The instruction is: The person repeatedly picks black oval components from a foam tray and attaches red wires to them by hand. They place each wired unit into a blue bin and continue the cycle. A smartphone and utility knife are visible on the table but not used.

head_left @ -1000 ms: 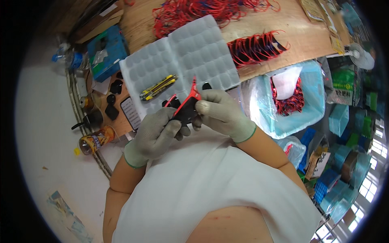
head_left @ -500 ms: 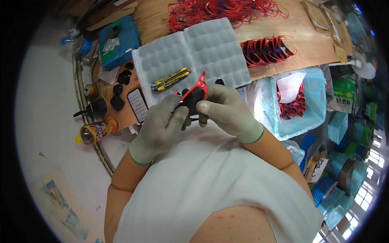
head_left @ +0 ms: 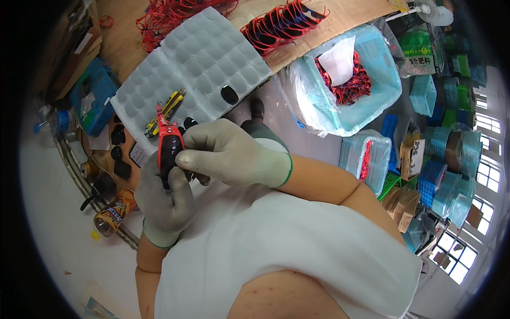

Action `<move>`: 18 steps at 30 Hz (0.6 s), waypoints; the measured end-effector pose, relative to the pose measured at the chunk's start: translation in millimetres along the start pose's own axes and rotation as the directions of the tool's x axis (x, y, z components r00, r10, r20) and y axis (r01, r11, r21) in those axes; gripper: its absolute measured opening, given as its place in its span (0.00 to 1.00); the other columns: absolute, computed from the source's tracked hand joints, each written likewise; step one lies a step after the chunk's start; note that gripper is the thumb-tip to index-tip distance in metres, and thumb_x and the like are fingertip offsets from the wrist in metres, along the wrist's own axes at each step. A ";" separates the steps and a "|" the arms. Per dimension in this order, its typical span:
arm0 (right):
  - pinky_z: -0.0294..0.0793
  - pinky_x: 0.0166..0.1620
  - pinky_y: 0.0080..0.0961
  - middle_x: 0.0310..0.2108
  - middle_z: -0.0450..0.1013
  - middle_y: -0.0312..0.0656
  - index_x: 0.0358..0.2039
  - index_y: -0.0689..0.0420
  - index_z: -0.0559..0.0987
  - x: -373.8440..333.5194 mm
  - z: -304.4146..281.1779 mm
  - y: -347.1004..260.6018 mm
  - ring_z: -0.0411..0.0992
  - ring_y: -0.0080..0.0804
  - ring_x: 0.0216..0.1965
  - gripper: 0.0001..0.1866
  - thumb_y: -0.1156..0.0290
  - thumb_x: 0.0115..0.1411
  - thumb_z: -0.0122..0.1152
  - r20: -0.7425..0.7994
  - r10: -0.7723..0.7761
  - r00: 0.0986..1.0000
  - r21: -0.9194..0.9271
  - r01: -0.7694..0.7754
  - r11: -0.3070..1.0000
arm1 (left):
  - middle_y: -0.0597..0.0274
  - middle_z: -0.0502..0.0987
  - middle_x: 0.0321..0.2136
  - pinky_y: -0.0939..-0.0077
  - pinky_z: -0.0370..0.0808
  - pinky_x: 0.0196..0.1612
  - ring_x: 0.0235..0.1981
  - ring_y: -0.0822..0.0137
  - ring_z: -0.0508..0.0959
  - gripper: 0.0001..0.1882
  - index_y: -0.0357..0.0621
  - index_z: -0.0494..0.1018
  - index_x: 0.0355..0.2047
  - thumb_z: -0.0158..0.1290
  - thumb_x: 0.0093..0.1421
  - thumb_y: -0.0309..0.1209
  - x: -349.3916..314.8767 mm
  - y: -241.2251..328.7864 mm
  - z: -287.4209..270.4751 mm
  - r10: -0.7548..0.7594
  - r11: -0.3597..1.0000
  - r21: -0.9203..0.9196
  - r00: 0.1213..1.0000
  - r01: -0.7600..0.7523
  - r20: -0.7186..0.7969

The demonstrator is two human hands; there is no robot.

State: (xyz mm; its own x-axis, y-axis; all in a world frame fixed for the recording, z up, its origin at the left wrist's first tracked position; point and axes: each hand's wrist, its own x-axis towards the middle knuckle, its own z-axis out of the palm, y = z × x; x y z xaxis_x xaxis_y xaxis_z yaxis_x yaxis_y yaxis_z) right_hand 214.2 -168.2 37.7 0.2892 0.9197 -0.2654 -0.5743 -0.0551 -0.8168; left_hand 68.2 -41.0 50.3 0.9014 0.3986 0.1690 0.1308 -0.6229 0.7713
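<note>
Both hands wear grey knit gloves with green cuffs and meet in front of my body. Between them is a pair of red-framed sunglasses (head_left: 170, 144), turned on end, with a dark lens facing up. My left hand (head_left: 163, 201) is closed around its lower end, thumb along the lens. My right hand (head_left: 228, 155) pinches its right edge with thumb and fingers; the far part of the frame is hidden. Just beyond lies a pale moulded tray (head_left: 202, 50). On it rest yellow-and-black utility knives (head_left: 171, 108), a dark lens (head_left: 229, 94) and smaller dark pieces (head_left: 189, 123) beside my right fingers.
Red frames lie heaped (head_left: 178, 15) and in a row (head_left: 281, 24) on the wooden table. A plastic-lined blue crate (head_left: 392, 87) at right holds more. At left are a blue box (head_left: 90, 114), loose dark lenses (head_left: 122, 169), a phone (head_left: 138, 155) and a drink bottle (head_left: 114, 212).
The view has swung, so tray and crate sit differently in it. My hands appear further left, still holding the sunglasses, which now stand more upright with the lens more exposed.
</note>
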 end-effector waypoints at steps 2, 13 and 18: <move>0.73 0.30 0.22 0.24 0.76 0.37 0.34 0.64 0.80 -3.0 -5.4 -4.2 0.72 0.19 0.25 0.10 0.69 0.64 0.58 -0.013 -0.063 0.998 -0.043 0.063 0.997 | 0.52 0.80 0.32 0.71 0.79 0.32 0.28 0.65 0.82 0.16 0.28 0.68 0.52 0.49 0.67 0.27 10.0 4.4 5.2 0.109 0.992 0.059 0.994 -0.108 -0.020; 0.67 0.60 0.45 0.52 0.75 0.56 0.56 0.62 0.75 -50.8 -305.4 57.6 0.70 0.52 0.57 0.32 0.57 0.55 0.67 -0.681 -0.626 0.380 -0.702 -0.583 0.410 | 0.57 0.73 0.37 0.80 0.70 0.33 0.29 0.76 0.69 0.22 0.36 0.57 0.63 0.35 0.70 0.26 47.0 25.2 57.2 -0.332 0.770 -0.495 0.915 0.402 0.228; 0.67 0.61 0.48 0.55 0.71 0.60 0.59 0.60 0.70 -72.9 -406.2 95.2 0.69 0.57 0.59 0.35 0.55 0.54 0.65 -0.943 -0.092 0.320 -0.330 -0.861 0.386 | 0.60 0.73 0.36 0.79 0.70 0.34 0.30 0.75 0.69 0.24 0.40 0.57 0.65 0.34 0.68 0.25 76.4 38.9 80.2 -0.524 0.721 -0.389 0.819 0.573 0.234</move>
State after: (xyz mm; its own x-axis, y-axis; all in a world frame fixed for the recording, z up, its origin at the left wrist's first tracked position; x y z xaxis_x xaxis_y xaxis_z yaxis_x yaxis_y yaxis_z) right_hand 449.5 -398.3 -228.7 0.8676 -0.0667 -0.4928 -0.2179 -0.9418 -0.2562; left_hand 175.2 -88.8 44.0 0.7659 0.4956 -0.4096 0.4505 0.0409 0.8918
